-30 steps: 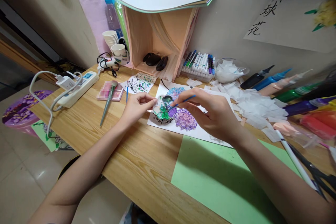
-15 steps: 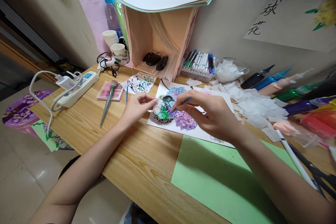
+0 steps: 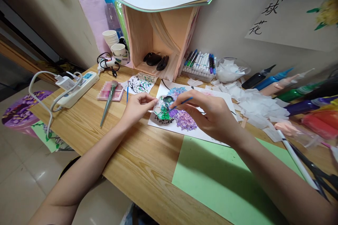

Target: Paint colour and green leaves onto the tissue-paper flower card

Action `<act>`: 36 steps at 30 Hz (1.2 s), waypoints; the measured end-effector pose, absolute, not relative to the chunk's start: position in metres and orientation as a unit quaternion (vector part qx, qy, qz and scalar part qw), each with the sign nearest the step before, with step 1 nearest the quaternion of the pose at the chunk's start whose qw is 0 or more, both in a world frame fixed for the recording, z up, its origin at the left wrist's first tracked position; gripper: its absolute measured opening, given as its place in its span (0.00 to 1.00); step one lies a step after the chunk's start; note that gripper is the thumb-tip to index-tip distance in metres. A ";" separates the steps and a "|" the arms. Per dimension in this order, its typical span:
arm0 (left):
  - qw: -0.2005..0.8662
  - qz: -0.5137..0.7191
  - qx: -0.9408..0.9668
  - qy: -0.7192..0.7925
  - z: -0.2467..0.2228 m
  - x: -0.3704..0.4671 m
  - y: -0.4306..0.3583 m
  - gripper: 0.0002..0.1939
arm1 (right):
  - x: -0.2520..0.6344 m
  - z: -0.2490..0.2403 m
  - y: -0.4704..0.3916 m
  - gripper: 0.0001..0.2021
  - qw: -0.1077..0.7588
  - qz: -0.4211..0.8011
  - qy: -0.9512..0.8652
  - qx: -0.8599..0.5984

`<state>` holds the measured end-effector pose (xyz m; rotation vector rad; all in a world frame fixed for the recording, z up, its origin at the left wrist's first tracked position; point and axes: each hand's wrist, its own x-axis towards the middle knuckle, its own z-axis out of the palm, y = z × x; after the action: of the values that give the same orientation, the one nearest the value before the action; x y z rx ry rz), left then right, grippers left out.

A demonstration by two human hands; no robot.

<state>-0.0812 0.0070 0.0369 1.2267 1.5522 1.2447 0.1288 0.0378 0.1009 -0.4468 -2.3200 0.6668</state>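
Note:
My left hand (image 3: 137, 108) pinches the left edge of a small round paint palette (image 3: 163, 111) holding green and dark paint, steadying it on the white sheet (image 3: 211, 134). My right hand (image 3: 211, 114) grips a thin blue paintbrush (image 3: 183, 102), its tip dipped into the palette. Painted purple and blue hydrangea blooms (image 3: 186, 119) lie on the sheet right beside the palette, partly hidden under my right hand.
A green paper sheet (image 3: 224, 182) lies at the desk's front. White paper scraps (image 3: 253, 103), paint bottles (image 3: 277, 81) and scissors (image 3: 317, 175) crowd the right. A marker tray (image 3: 200, 65), wooden box (image 3: 155, 38), cups (image 3: 113, 42), power strip (image 3: 79, 86) and another brush (image 3: 107, 103) sit behind and left.
My right hand shifted the brush tip a little left within the palette and back; my left hand kept its hold on the palette edge.

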 end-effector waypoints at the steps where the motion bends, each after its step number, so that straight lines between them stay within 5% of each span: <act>1: 0.390 0.490 0.484 0.612 0.037 -0.081 0.007 0.17 | 0.129 0.101 0.038 0.05 0.338 0.261 -0.889 -0.167; 36: 0.396 0.486 0.474 0.618 0.039 -0.081 0.006 0.16 | 0.132 0.100 0.040 0.07 0.315 0.275 -0.897 -0.145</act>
<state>-0.0812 0.0060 0.0386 1.2025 1.5663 1.2320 0.1322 0.0402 0.1003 -0.3816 -2.3630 0.7244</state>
